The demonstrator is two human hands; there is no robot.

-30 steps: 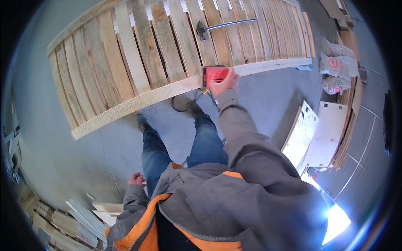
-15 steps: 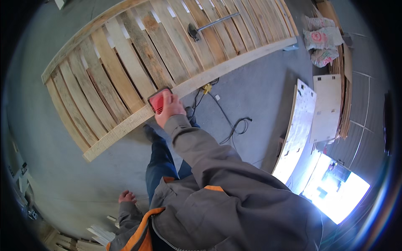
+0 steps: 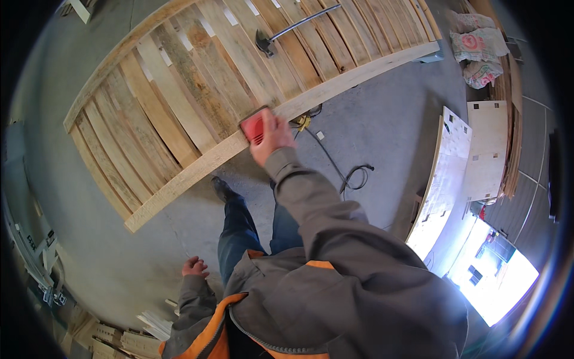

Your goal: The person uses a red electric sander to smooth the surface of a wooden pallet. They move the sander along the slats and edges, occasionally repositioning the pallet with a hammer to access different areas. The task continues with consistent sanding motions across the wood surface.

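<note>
My right hand point(image 3: 273, 136) is closed round a red palm sander point(image 3: 253, 126). The sander lies flat on the pale front rail point(image 3: 189, 181) of a long slatted wooden frame point(image 3: 156, 116), near the middle of that rail. Its underside is hidden. Low at my left side hangs my left hand point(image 3: 194, 267), empty, its fingers loosely bent and a little apart. A claw hammer point(image 3: 299, 25) rests across the slats beyond the sander, its head toward the left.
Behind the rail, a black cable point(image 3: 335, 164) with a yellow connector point(image 3: 304, 122) lies on the grey floor. Pale boards point(image 3: 439, 173) with square holes stand at the right, near crumpled sacks point(image 3: 478, 48). Wood offcuts point(image 3: 155, 325) lie at the lower left.
My right hand and the sander have moved a little to the right along the rail. The whole view has shifted slightly. My left hand still hangs at my side.
</note>
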